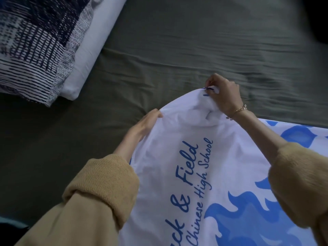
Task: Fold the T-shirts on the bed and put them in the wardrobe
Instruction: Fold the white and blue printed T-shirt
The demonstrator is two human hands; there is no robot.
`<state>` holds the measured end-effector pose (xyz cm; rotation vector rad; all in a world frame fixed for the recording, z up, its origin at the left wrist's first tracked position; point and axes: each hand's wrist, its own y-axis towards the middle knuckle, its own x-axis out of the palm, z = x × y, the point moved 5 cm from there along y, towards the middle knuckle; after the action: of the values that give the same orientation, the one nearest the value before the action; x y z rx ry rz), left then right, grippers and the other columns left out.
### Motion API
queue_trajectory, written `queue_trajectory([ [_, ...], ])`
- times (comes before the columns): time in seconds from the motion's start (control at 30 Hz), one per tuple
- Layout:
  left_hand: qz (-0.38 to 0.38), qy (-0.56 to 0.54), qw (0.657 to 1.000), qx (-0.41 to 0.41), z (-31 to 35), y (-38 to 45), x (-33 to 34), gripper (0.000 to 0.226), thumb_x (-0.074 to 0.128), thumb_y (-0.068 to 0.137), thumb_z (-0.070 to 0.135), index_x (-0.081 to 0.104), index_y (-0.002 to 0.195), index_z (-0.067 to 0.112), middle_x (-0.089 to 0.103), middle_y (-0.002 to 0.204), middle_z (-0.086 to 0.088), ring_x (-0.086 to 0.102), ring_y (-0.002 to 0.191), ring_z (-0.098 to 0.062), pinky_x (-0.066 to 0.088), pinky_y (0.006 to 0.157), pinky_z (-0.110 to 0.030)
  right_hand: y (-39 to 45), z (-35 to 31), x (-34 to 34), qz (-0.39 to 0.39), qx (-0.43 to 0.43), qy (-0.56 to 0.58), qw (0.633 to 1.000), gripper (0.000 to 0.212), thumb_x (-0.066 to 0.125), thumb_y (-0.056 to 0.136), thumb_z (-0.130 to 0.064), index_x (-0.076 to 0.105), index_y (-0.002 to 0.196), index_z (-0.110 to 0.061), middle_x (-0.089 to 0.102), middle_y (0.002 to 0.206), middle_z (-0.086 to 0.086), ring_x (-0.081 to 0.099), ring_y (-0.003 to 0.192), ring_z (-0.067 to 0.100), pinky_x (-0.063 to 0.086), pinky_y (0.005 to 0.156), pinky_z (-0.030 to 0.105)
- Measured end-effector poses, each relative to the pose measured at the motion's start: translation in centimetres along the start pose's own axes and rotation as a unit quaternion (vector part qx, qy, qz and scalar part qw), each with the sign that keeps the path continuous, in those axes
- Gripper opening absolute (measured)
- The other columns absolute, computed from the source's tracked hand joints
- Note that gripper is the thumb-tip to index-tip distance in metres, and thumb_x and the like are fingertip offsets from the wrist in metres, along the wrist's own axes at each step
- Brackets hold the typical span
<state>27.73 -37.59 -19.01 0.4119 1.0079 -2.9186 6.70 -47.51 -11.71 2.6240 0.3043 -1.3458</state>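
Note:
A white T-shirt (pixel 186 174) with blue script lettering and blue flame shapes is spread in front of me over the dark olive bed sheet (pixel 177 41). My left hand (pixel 143 124) pinches its upper edge at a shoulder corner. Further up and to the right, my right hand (pixel 223 94), with a thin bracelet at the wrist, grips bunched fabric near the blue-trimmed collar. Both arms wear tan sweater sleeves. The shirt's lower part runs out of frame at the bottom.
At the top left lies a dark navy and white patterned pillow (pixel 35 41) on top of a plain white pillow (pixel 92 50). The wrinkled olive sheet stretches across the far and left side of the bed. No wardrobe is in view.

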Motion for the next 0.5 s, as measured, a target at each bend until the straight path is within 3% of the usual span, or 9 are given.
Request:
queue_trajectory([
  [0.13,-0.018,0.017,1.0,0.01,-0.5,0.8,0.1,0.04,0.051,0.084,0.047,0.059,0.103,0.012,0.064,0.112,0.003,0.061,0.103,-0.019,0.045,0.097,-0.037,1.3,-0.4,0.2,0.033,0.007,0.024,0.999,0.014,0.057,0.086,-0.017,0.059,0.098,-0.011,0.068,0.1,0.004,0.057,0.101,0.028,0.036,0.089,0.039],
  [0.2,-0.006,0.031,0.999,0.021,-0.6,1.0,-0.2,0.034,0.047,0.081,0.048,0.054,0.095,0.018,0.061,0.105,0.004,0.058,0.097,-0.017,0.043,0.095,-0.036,1.4,0.0,0.7,0.012,0.027,0.0,1.0,0.022,0.057,0.087,-0.021,0.057,0.107,-0.012,0.063,0.112,0.004,0.051,0.11,0.028,0.034,0.092,0.04],
  [0.37,0.009,0.032,0.999,0.013,-0.4,1.0,-0.4,0.035,0.043,0.072,0.046,0.053,0.097,0.025,0.062,0.105,-0.006,0.059,0.097,-0.023,0.04,0.1,-0.041,0.2,3.7,0.5,-0.034,0.24,-0.074,0.967,0.072,0.065,0.077,-0.046,0.038,0.13,-0.005,0.042,0.134,0.017,0.036,0.126,0.033,0.033,0.099,0.046],
  [0.43,0.007,0.031,0.999,0.004,-0.2,0.8,-0.3,0.038,0.045,0.072,0.046,0.055,0.097,0.021,0.064,0.113,-0.009,0.061,0.103,-0.027,0.04,0.101,-0.042,-0.5,4.9,0.7,-0.064,0.278,-0.094,0.954,0.071,0.063,0.078,-0.048,0.041,0.126,-0.001,0.046,0.132,0.02,0.036,0.127,0.035,0.034,0.097,0.045],
  [0.5,0.0,0.02,1.0,-0.005,-0.1,0.8,-0.3,0.049,0.048,0.075,0.048,0.06,0.104,0.009,0.064,0.118,-0.008,0.061,0.109,-0.026,0.042,0.103,-0.044,-0.5,5.2,1.3,-0.097,0.258,-0.091,0.957,0.054,0.057,0.074,-0.051,0.055,0.101,-0.004,0.053,0.123,0.023,0.041,0.12,0.036,0.035,0.088,0.042],
])
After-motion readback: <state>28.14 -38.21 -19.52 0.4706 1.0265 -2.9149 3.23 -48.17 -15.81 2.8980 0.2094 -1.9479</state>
